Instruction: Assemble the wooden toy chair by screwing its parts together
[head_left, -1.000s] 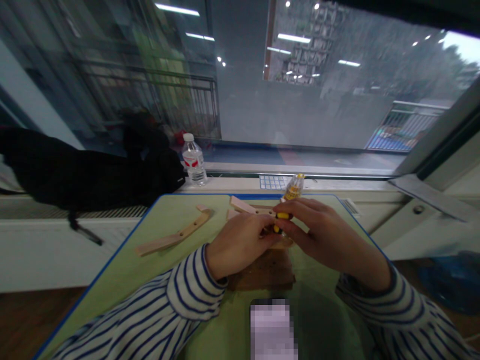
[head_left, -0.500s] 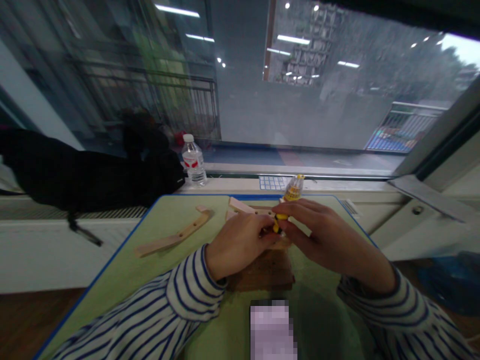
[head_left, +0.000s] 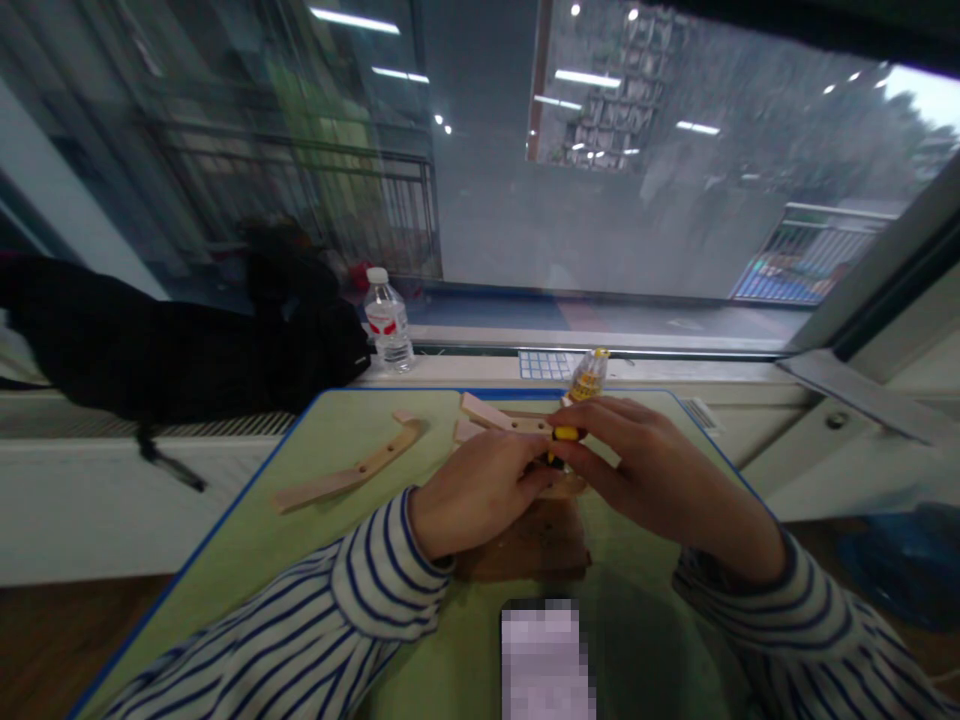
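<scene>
Both my hands meet over the middle of a green table (head_left: 262,560). My left hand (head_left: 476,490) is closed around a pale wooden piece (head_left: 499,416) that sticks out past its fingers. My right hand (head_left: 645,470) pinches a small yellow tool (head_left: 564,433) and presses it against that wooden piece. A brown wooden board (head_left: 536,545) lies under my hands. What my fingers cover between the hands is hidden.
A curved wooden strip with holes (head_left: 352,468) lies on the table to the left. A small glue bottle (head_left: 589,375) and a water bottle (head_left: 388,320) stand on the windowsill. A black bag (head_left: 165,350) lies on the sill at left. A blurred patch (head_left: 547,660) sits at the near edge.
My hands have stayed almost in place; the yellow tool has shifted slightly between my right fingers, and the wooden piece has tipped a little.
</scene>
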